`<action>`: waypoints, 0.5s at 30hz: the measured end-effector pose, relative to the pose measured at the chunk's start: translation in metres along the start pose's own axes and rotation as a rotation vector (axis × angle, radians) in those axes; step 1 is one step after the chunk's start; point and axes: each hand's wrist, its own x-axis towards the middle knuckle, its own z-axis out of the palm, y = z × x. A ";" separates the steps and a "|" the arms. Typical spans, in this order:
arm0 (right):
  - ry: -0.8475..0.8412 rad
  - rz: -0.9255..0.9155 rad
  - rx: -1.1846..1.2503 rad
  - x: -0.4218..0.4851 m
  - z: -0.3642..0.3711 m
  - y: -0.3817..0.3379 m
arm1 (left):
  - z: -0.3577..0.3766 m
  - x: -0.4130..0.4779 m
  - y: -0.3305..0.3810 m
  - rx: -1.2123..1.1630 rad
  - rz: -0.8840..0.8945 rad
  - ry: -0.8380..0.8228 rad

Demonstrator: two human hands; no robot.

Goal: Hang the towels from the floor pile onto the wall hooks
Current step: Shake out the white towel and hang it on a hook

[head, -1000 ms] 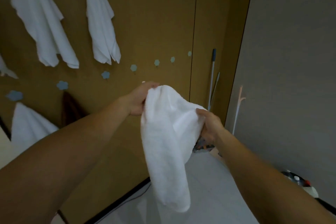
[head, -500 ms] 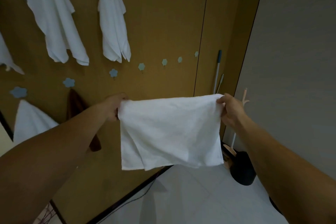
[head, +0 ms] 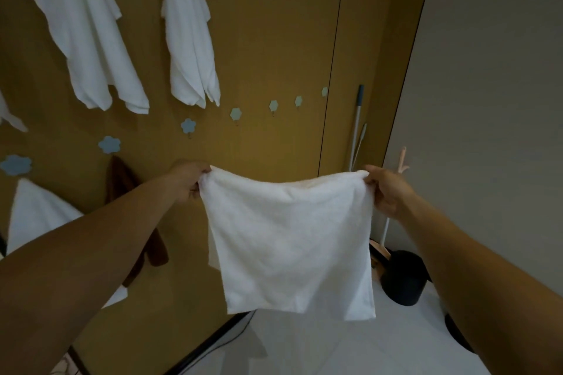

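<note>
A white towel [head: 289, 240] hangs spread out in front of me, held by its two top corners. My left hand [head: 190, 181] pinches the left corner and my right hand [head: 385, 192] pinches the right one. Behind it is a brown wall with flower-shaped blue hooks; a free hook [head: 188, 126] sits above my left hand, and others run in a row to its right. Two white towels [head: 85, 36] [head: 189, 36] hang from upper hooks. A brown towel [head: 122, 183] and another white towel [head: 36, 219] hang lower left. The floor pile is out of view.
A mop handle [head: 357, 125] leans in the corner beside a grey wall [head: 487, 100]. A dark round bin [head: 402, 278] and a pale broom stick [head: 396, 192] stand on the white floor at right. A cable runs along the baseboard.
The bunched towel has been pulled open between both hands into a flat sheet. Since half a second ago its top edge sags a little more in the middle.
</note>
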 end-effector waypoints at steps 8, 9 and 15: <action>0.093 -0.046 0.070 -0.003 0.006 0.009 | -0.008 0.008 -0.006 0.128 -0.023 0.052; 0.112 -0.060 0.070 -0.003 0.006 0.010 | -0.008 0.008 -0.007 0.120 -0.013 0.058; 0.068 -0.148 -0.120 0.009 -0.003 0.013 | 0.002 0.000 -0.005 0.076 0.003 0.013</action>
